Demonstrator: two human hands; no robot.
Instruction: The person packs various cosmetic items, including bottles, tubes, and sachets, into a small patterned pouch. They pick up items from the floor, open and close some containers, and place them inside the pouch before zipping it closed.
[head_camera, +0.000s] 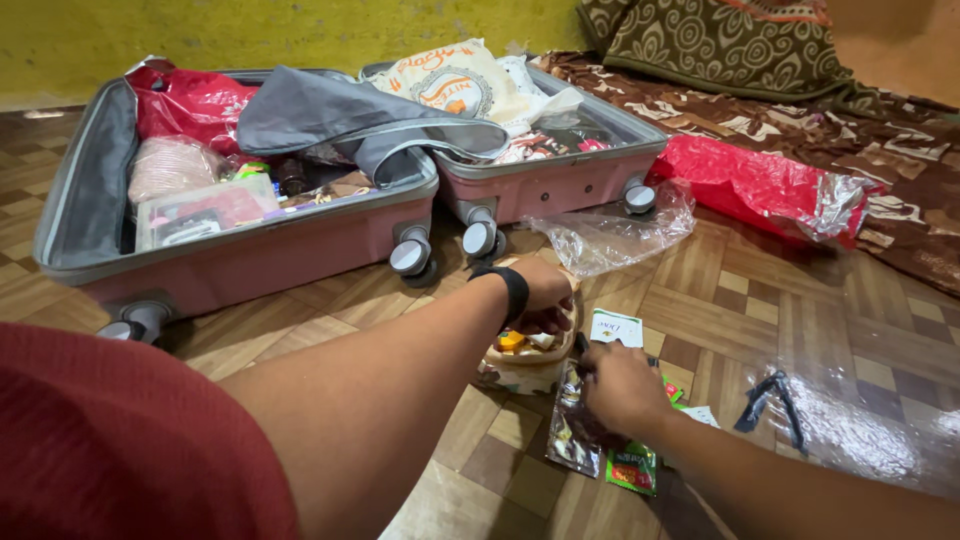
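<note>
My left hand (540, 295), with a black band on the wrist, reaches into a small tan pouch (525, 365) on the floor, fingers curled among small yellow and white items inside. My right hand (618, 385) rests on a clear foil packet (570, 440) lying beside the pouch, fingers closed on its top edge. A green sachet (632, 468) lies just below that packet. A white card (615, 328) sits just above my right hand.
An open pink suitcase (250, 250) full of clothes and bags lies at the back. A crumpled clear plastic bag (610, 235) and a red plastic bag (760, 185) lie right of it. A black clip (765, 400) lies on clear plastic sheeting. A patterned brown blanket (800, 90) covers the far right.
</note>
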